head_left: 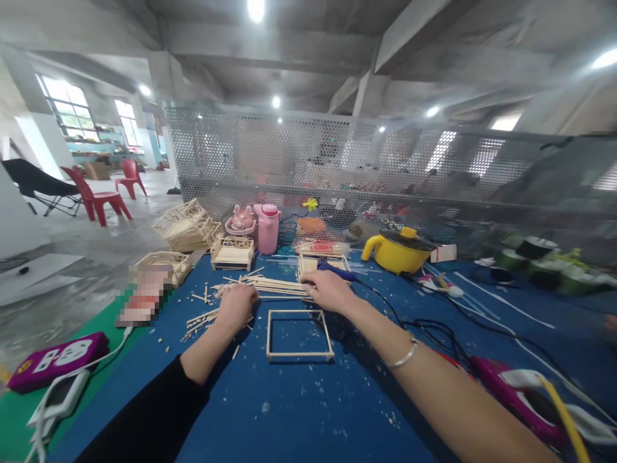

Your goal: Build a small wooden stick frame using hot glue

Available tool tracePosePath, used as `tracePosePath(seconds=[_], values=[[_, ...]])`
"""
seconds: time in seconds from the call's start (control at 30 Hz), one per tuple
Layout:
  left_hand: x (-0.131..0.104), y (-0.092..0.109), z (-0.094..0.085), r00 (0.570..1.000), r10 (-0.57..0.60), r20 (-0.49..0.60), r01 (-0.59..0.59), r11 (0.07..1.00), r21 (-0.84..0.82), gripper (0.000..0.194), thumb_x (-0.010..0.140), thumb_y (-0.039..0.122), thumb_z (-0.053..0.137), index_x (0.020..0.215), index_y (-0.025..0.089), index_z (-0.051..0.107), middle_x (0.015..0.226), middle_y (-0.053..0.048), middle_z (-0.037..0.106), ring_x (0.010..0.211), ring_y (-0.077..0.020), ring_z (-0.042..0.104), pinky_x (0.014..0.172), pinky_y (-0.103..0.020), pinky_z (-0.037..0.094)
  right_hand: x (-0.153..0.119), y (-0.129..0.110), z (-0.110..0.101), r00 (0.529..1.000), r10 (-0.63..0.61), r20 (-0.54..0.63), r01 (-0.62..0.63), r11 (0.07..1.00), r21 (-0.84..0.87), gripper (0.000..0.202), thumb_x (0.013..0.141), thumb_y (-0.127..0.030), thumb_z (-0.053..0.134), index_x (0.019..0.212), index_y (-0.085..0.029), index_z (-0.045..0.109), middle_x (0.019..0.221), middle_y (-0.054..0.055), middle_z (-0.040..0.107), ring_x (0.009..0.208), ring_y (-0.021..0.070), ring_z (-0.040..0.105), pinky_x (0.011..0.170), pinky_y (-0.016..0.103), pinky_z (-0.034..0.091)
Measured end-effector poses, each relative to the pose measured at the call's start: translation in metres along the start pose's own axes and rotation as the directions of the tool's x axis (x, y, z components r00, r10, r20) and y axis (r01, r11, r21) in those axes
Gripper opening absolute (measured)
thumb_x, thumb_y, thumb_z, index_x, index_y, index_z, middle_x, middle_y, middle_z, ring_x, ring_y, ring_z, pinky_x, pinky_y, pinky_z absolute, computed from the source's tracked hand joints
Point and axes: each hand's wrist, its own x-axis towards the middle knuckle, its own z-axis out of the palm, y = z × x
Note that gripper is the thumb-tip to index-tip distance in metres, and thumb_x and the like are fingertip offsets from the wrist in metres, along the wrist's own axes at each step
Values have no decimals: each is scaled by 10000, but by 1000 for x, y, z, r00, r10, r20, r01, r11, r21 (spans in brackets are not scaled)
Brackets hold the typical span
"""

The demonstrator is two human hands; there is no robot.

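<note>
Beyond the rectangular stick frame [299,354], which lies bare and untouched on the blue tabletop [270,418]: one bundle of thin wooden sticks [282,285], loosely laid side by side; left hand [238,303], beyond and left of the frame, at the bundle's near-left end, fingers bent and drawn together, whether gripping any stick cannot be told; right hand [331,290], beyond and right of the frame, at the bundle's other end, fingers curled downward, their tips partly hidden, hold likewise unclear; one dark blue glue gun [336,269], farther from the frame, just past the right hand; one scatter of short stick pieces [200,321], left of the frame; one small railed wooden model [232,255], far left of the frame; one pink bottle [268,231], well beyond the frame; one yellow pot [400,254] with black lid, far right of the frame; one purple case [58,361], well to the frame's left; one perforated metal screen [289,154], upright behind everything beyond the frame.
</note>
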Motion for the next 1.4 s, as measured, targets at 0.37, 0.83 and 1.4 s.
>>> tracePosePath(seconds=[0.37, 0.83, 1.4], values=[[-9, -4, -3, 995, 29, -92, -31, 999, -23, 237, 879, 208, 471, 851, 224, 706, 884, -71, 677, 928, -241, 581, 787, -341, 388, 68, -34, 35, 990, 22, 140, -14, 998, -60, 307, 907, -330, 545, 1170, -172, 559, 1180, 82, 583, 991, 200, 599, 832, 411, 515], [-114, 45, -27, 995, -5, -102, -51, 840, -541, 364, 880, 332, 509, 1224, 218, 541, 1161, -88, 564, 1025, -218, 547, 888, -354, 447, -112, 1, 15, 980, -107, -166, 163, 913, 373, 205, 933, -234, 419, 929, -193, 620, 868, 41, 655, 791, 155, 598, 735, 272, 457], [-104, 44, -17, 920, 84, 384, 301, 480, -824, 574, 863, 340, 509, 1387, 210, 313, 991, -41, 654, 917, -176, 596, 887, -333, 448, -105, 26, 23, 949, 284, -137, -102, 690, 717, 232, 895, -365, 456, 903, -209, 628, 757, 3, 619, 703, 152, 555, 669, 266, 425]])
